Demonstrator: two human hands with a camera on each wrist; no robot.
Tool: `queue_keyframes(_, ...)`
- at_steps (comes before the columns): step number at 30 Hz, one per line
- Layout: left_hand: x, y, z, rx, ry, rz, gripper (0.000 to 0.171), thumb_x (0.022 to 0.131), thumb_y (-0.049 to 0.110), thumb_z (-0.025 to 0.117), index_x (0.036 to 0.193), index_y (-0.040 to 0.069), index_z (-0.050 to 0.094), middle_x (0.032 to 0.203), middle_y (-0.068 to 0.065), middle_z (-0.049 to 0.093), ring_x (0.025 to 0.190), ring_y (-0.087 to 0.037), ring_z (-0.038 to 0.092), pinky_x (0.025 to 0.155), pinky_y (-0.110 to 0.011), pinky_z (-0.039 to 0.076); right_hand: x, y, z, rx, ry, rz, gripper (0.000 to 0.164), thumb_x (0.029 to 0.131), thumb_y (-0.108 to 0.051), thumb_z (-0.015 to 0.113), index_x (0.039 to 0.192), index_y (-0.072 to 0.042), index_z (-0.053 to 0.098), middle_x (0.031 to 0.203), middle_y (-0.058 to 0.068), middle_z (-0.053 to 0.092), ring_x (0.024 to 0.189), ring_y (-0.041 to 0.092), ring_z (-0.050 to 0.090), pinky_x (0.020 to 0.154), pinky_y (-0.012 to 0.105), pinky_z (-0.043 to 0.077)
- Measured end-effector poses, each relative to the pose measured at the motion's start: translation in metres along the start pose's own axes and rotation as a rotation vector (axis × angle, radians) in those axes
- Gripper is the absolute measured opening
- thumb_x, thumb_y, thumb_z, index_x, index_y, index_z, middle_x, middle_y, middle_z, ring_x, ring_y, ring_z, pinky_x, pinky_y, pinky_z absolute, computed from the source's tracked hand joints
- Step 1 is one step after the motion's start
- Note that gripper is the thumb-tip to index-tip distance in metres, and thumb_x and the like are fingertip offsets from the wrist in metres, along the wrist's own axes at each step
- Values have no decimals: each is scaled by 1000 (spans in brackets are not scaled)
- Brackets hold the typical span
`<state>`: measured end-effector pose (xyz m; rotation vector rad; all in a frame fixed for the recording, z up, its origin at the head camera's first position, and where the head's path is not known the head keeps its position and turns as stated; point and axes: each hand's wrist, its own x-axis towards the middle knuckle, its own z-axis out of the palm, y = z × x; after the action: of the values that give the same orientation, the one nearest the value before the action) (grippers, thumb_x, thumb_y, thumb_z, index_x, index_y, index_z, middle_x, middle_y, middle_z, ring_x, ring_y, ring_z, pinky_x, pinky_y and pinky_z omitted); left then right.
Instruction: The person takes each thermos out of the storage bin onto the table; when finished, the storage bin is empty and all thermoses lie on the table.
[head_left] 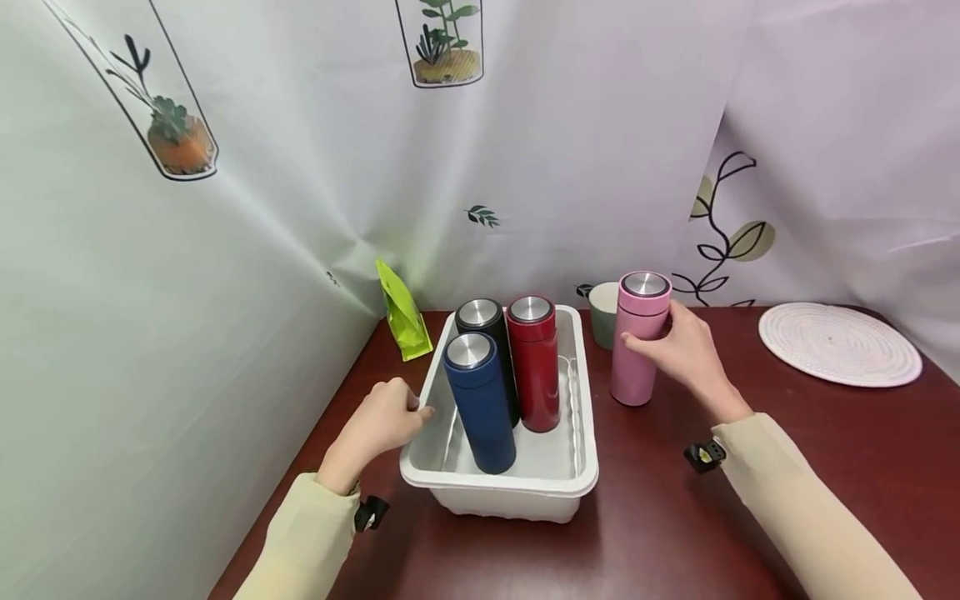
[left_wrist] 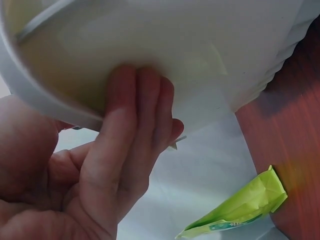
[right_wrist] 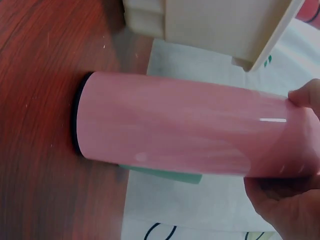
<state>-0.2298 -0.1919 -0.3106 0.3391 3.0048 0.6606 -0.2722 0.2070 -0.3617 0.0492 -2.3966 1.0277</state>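
Observation:
My right hand (head_left: pixel 686 350) grips a pink thermos flask (head_left: pixel 636 358) near its top, thumb on one side and fingers on the other. The flask is upright beside the white plastic bin (head_left: pixel 498 482), its dark base close over the table in the right wrist view. With my left hand (head_left: pixel 386 417) I hold the bin's left rim, fingers (left_wrist: pixel 120 100) against the outer wall and thumb over the edge. Inside the bin a blue thermos (head_left: pixel 487 417) leans slightly, next to a red thermos (head_left: pixel 536 375) and a black thermos (head_left: pixel 478 313) partly hidden behind the blue one.
A green cup (head_left: pixel 602 321) stands behind the pink flask, partly covered by it. Behind the bin's left side is a lime-green pouch (head_left: pixel 407 317). A round white woven mat (head_left: pixel 840 343) lies at the far right of the dark red table (head_left: pixel 660 517). Patterned sheeting borders the back and left.

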Motion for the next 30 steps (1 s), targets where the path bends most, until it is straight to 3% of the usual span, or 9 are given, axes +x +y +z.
queue_keyframes(5,0,-1,-5,-9,19,3,52,88,16,69,47,14,37,46,5,23,45,-9,19,44,-23,20,7,-7,-3,31,-33,6,71,77,-33,81,130,1,48,115,23,60,101,38,59,85,51,47)
queue_keyframes(10,0,-2,-2,-12,9,9,51,88,16,69,48,14,37,46,5,23,46,-9,20,44,-23,21,0,-10,-5,104,-13,59,93,73,-37,85,143,0,35,131,23,50,119,41,54,99,53,44)
queue_keyframes(15,1,-2,2,-19,12,17,53,87,15,70,47,14,35,46,5,22,46,-10,19,44,-24,21,-12,-14,-12,141,8,90,97,74,-38,84,145,1,30,134,24,48,121,40,52,103,51,41)
queue_keyframes(18,0,-2,2,-19,17,23,53,88,16,69,48,14,35,46,5,22,46,-9,19,44,-23,21,-17,-16,-16,110,46,112,96,75,-40,83,144,2,31,129,22,47,115,37,54,99,47,42)
queue_keyframes(23,0,-1,1,-11,23,25,52,88,17,69,47,14,36,46,5,23,45,-9,20,44,-23,21,-28,-20,-21,69,163,137,82,74,-41,83,133,-1,42,116,12,47,96,16,53,84,24,39)
queue_keyframes(26,0,0,1,-5,24,19,52,88,17,69,47,14,37,45,5,24,45,-9,20,43,-23,21,-34,-24,-21,100,227,107,71,73,-37,85,125,-4,50,107,6,53,88,4,50,78,16,37)
queue_keyframes(30,-1,0,1,-8,17,12,52,88,17,69,47,14,37,45,5,24,45,-9,21,43,-23,21,-40,-32,-18,183,287,29,54,72,-25,87,115,-6,60,96,4,63,81,-2,54,75,13,39)
